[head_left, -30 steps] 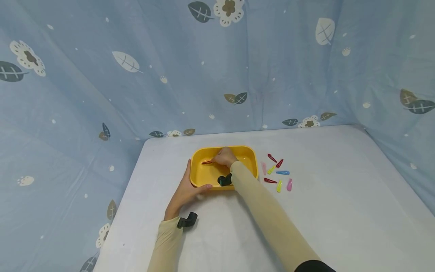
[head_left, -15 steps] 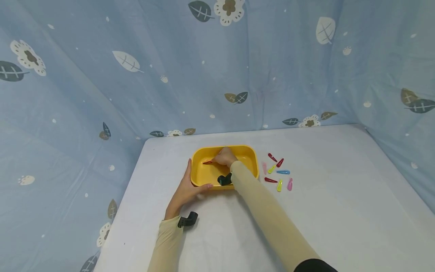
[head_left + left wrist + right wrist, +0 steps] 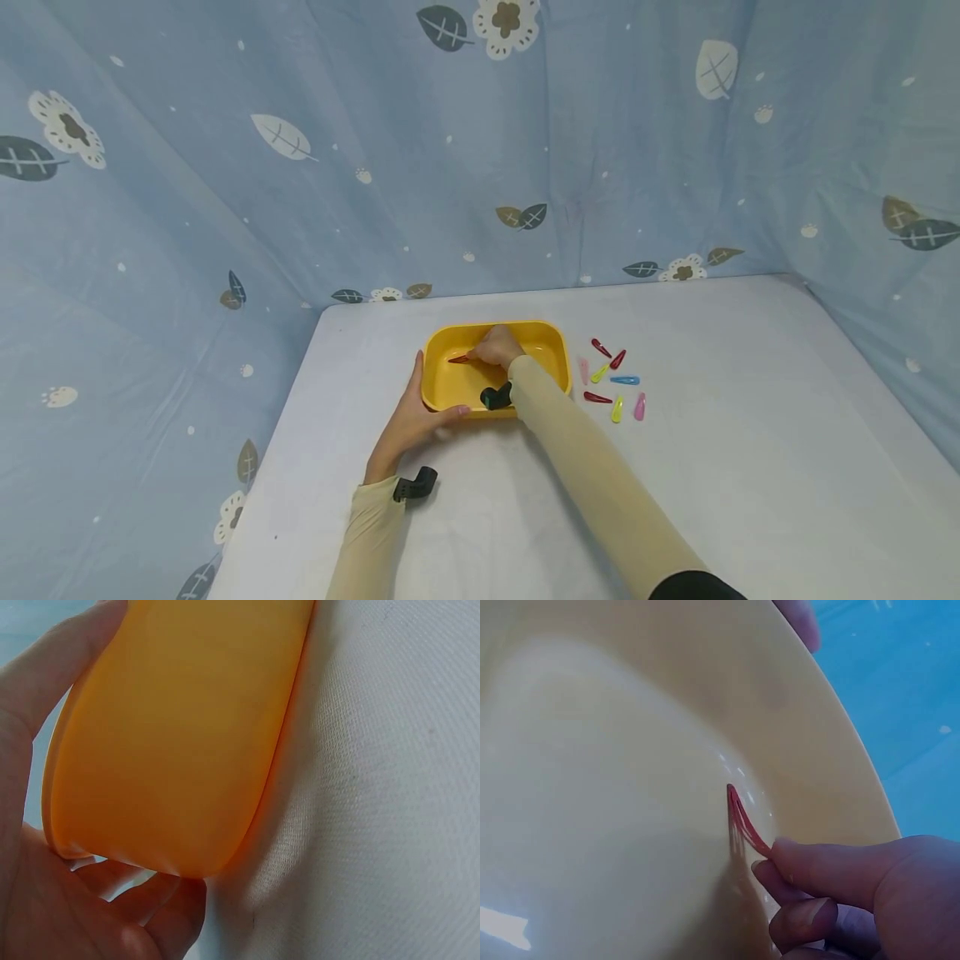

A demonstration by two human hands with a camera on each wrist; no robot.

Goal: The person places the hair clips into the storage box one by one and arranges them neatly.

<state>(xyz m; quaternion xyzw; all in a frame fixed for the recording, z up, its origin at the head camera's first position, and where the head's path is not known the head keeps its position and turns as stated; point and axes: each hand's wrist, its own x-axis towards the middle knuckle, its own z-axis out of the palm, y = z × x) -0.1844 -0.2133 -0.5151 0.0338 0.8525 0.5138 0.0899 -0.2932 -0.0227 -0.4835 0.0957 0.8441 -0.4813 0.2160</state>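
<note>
A yellow plastic tray (image 3: 454, 387) with raised walls stands on the white-covered table. My left hand (image 3: 408, 422) grips its near left corner, thumb along the front wall and fingers round the left side. In the left wrist view, the fingertips reach under the curved end of the tray (image 3: 172, 750). Inside the tray, my right hand (image 3: 497, 347) pinches a red snap hair clip (image 3: 742, 817) by one end between thumb and finger. The clip's free tip points away from the fingers, close over the tray floor, and its two prongs look slightly spread.
Right of the tray lie several loose hair clips: a blue clip (image 3: 625, 380), a pink clip (image 3: 640, 407), a yellow clip (image 3: 617, 409), a dark red clip (image 3: 597, 397) and others. A blue patterned curtain (image 3: 585, 150) hangs behind the table (image 3: 750, 417).
The red hair clip in my right hand has tilted slightly. Both hands and the tray stay in place.
</note>
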